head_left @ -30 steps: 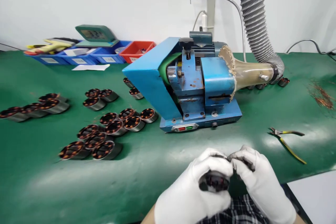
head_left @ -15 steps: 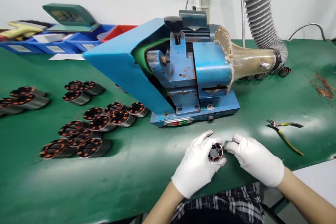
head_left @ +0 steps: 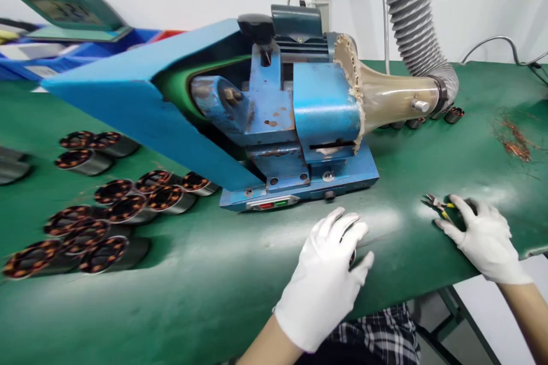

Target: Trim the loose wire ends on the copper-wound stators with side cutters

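Observation:
My left hand (head_left: 323, 282), in a white glove, curls over a motor stator (head_left: 353, 257) on the green bench. Only a sliver of its dark rim shows between thumb and fingers; the rest is hidden. To the right, my gloved right hand (head_left: 488, 239) hovers around the yellow-handled side cutters (head_left: 437, 204). Its thumb and fingers are spread apart on either side of the handles, most of which it covers. The cutters' metal jaws point left and stand slightly apart.
A blue belt machine (head_left: 268, 165) stands before me, its clear funnel (head_left: 387, 100) joined to a grey hose (head_left: 411, 17). Several copper-wound stators (head_left: 126, 208) stand at left, others behind the funnel. Copper wire scraps (head_left: 516, 142) lie right. Blue bins (head_left: 92, 57) sit at the back.
My right hand has left the stator and moved right to the side cutters. The left hand has turned, its back now covering most of the stator. The camera view has shifted right.

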Demonstrator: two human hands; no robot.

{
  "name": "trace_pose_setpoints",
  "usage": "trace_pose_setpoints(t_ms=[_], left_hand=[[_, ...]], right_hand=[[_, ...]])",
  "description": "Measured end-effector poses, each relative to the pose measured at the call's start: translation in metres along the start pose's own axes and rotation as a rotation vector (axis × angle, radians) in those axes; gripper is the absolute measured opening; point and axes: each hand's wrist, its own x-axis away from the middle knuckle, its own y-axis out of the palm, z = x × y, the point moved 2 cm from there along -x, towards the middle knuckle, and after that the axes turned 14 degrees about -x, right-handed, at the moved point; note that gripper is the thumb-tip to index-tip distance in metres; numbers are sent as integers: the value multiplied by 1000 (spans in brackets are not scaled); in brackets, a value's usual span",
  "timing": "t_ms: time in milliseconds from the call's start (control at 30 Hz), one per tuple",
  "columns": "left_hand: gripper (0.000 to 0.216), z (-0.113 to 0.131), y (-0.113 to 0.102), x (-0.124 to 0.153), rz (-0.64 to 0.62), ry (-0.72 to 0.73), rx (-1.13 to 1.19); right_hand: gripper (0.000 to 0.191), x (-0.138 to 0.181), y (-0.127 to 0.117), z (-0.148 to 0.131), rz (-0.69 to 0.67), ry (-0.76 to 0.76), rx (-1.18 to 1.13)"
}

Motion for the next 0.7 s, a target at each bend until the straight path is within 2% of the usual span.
trace_pose_setpoints(t_ms=[67,133,200,233,300,367,433,467,533,700], left_hand=[[22,4,1,-5,-105,-10,5],[24,5,3,-7,-168,-18,31],[26,5,5,-8,-192,-31,47],[26,5,6,-7,-201,-38,49],[27,5,7,-7,-229,-42,56],[25,6,8,-7,-249,-43,61],[22,6,9,-7,-256,-46,59],[21,5,10,-7,-252,-49,56],[19,5,10,-7,-234,-49,53],[17,5,13,-6,-194,-33,27]], right_hand=[[58,4,3,-4,48,202,-91],[52,11,0,-11,129,405,-235],[47,21,-8,-23,186,524,-341],[45,27,-13,-31,150,533,-443],[41,40,-20,-52,-85,519,-802],[37,52,-25,-78,-472,526,-1212],[34,59,-31,-102,-809,535,-1427],[32,60,-33,-111,-911,523,-1475],[30,58,-34,-123,-967,475,-1528],[28,46,-28,-132,-960,397,-1529]])
